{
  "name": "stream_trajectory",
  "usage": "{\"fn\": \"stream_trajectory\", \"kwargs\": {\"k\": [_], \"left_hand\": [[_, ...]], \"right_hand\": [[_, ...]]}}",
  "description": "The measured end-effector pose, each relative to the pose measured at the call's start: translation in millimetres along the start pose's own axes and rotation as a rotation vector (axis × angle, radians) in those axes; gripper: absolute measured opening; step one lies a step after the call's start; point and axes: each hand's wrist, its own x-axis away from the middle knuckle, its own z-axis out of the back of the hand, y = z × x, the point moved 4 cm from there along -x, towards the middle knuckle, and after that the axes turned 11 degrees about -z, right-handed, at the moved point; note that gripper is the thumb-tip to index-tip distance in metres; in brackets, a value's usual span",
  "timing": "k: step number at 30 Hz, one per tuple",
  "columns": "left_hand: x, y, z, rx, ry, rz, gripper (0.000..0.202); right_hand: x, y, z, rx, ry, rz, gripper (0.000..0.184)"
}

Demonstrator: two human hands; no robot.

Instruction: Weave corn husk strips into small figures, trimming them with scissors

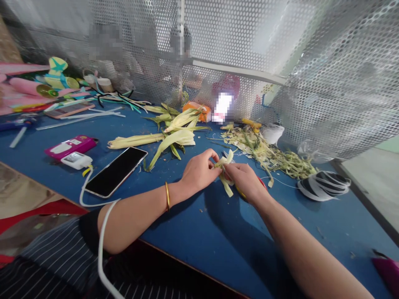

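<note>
Both my hands meet over the blue table point(193, 232), pinching a small folded piece of pale corn husk point(227, 189). My left hand point(201, 168), with a gold bangle at the wrist, grips the husk from the left, fingers closed. My right hand point(246, 180) has its fingers closed on the husk's other side. One strip end hangs below the hands and another sticks up above them. Beneath my right hand, something with red and yellow edges partly shows; its kind is hidden. Corn husks point(179, 133) lie beyond my left hand.
A black phone point(117, 172) lies left, near a magenta device point(71, 147) and a white cable point(102, 245) crossing my left arm. Husk scraps point(264, 149) are heaped at the back right, before a spool of white strip point(324, 185). Perforated mesh point(233, 37) borders the table's far side.
</note>
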Motion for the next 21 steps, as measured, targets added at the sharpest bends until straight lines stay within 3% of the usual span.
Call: {"fn": "stream_trajectory", "kwargs": {"k": [2,5,11,15,18,21], "left_hand": [[0,-2,-0.8,0.035,-0.001,0.017,0.016],[-1,-5,-2.3,0.108,-0.006,0.061,0.018],[-1,-7,-4.3,0.248,-0.003,0.128,0.018],[-1,-5,-3.5,0.284,0.016,0.136,0.019],[-1,-3,-2.8,0.266,0.002,0.146,0.020],[-1,-3,-2.4,0.263,-0.009,0.147,0.020]], "right_hand": [[5,-5,5,0.225,0.194,0.090,0.037],[13,-10,9,0.401,0.437,0.202,0.019],[19,-14,10,0.444,0.610,0.502,0.016],[24,-19,8,0.576,0.623,0.685,0.024],[23,-19,8,0.609,0.573,0.687,0.026],[19,-19,12,0.481,0.482,0.656,0.021]]}}
